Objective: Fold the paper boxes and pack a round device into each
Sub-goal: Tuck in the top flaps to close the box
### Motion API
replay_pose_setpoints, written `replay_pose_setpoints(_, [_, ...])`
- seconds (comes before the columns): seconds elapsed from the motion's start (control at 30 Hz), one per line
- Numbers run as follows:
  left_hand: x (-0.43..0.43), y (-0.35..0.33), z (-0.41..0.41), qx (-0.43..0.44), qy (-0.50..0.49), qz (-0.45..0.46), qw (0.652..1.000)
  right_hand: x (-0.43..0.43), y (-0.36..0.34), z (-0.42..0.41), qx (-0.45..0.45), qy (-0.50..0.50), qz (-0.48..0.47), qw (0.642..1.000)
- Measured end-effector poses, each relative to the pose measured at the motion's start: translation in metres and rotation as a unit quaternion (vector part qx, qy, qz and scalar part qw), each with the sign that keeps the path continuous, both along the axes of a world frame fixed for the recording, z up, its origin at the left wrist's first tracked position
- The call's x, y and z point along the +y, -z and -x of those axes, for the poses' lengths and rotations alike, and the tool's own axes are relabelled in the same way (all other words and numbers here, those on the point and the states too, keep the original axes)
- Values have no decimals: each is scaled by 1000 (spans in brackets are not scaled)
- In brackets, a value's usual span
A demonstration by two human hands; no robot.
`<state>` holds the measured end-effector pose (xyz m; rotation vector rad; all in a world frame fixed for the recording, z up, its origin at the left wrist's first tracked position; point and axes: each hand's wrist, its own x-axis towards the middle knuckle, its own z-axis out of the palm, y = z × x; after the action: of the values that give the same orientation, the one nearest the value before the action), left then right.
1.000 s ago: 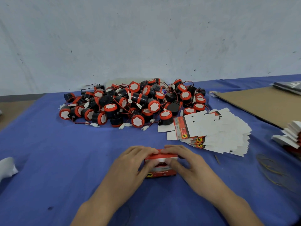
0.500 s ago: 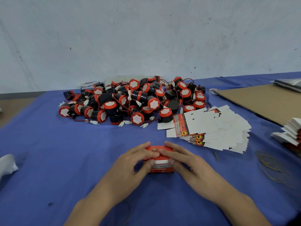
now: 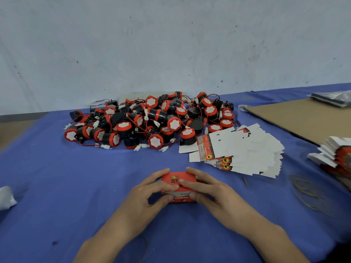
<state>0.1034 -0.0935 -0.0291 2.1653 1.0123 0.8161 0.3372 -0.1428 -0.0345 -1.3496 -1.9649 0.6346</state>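
Pale grey scuffed wall (image 3: 171, 44) backs the work area. Blue cloth-covered table (image 3: 47, 186) fills the lower frame. Flat brown cardboard sheet (image 3: 303, 118) lies at far right, with a dark plastic-wrapped item on its far end, too blurred to identify. Heap of round black-and-red devices with red wires and white plugs (image 3: 148, 122) sits at centre rear. Fanned stack of flat white paper box blanks with red printed edges (image 3: 247, 149) lies just right of the heap, touching it. Second stack of flat box blanks (image 3: 334, 154) is cut off by the right edge.

Left hand (image 3: 146, 194) and right hand (image 3: 216, 198) meet at near centre, well apart from the heap. Both grip the small red printed paper box (image 3: 174, 178), which stands on the cloth: fingers curled over its top, thumbs pressed on its near face. Box contents cannot be seen.

Loose yellowish rubber bands (image 3: 307, 190) lie near the right hand. White crumpled object (image 3: 5, 198) sits at the left edge.
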Motion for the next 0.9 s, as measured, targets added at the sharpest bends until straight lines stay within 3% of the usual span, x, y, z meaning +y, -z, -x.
replay_pose_setpoints(0.17, [-10,-15,-11,-148,-38,55,987,2,-13,14,229,30,41,972])
replay_pose_setpoints(0.37, [-23,-24,-56,-328,-164,51,929,5,-21,70,424,72,31,902])
replay_pose_setpoints(0.47, [-22,-28,-65,-350,-193,54,915,3,-22,80,459,103,4,882])
replay_pose_setpoints(0.77, [-51,-12,-106,-320,-165,97,928,-32,-24,51,475,224,-27,850])
replay_pose_setpoints(0.9, [-82,-30,-137,-355,-138,148,913,-67,-32,19,544,273,-20,793])
